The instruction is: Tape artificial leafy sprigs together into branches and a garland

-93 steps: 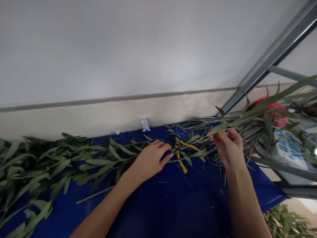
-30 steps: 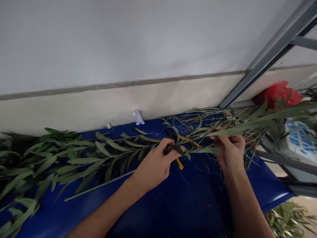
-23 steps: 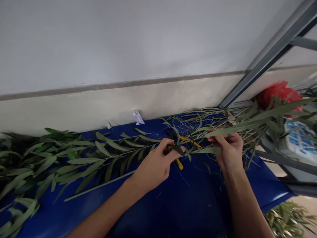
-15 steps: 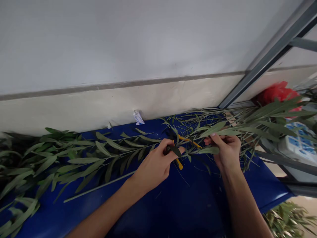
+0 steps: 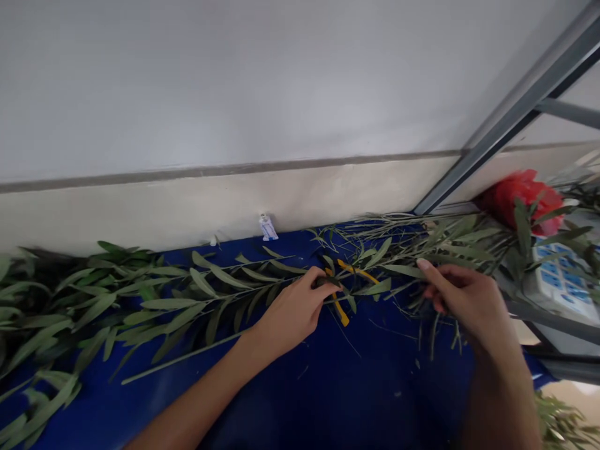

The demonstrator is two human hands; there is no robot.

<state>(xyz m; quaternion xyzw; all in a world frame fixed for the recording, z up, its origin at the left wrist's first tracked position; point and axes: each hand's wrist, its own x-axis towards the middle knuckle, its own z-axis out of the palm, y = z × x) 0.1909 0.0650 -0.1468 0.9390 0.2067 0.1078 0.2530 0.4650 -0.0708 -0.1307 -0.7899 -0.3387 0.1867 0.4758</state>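
The left hand point(image 5: 293, 309) pinches a leafy branch point(image 5: 220, 289) right beside yellow-handled pliers point(image 5: 340, 294) on the blue sheet point(image 5: 375, 387). The right hand point(image 5: 464, 306) stands apart, fingers point(image 5: 443, 278) curled; whether they hold a stem is unclear.

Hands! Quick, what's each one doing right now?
Left hand: closed on a leafy stem, beside the yellow-handled pliers.
Right hand: half closed by the leaves; can't tell if it's holding anything.
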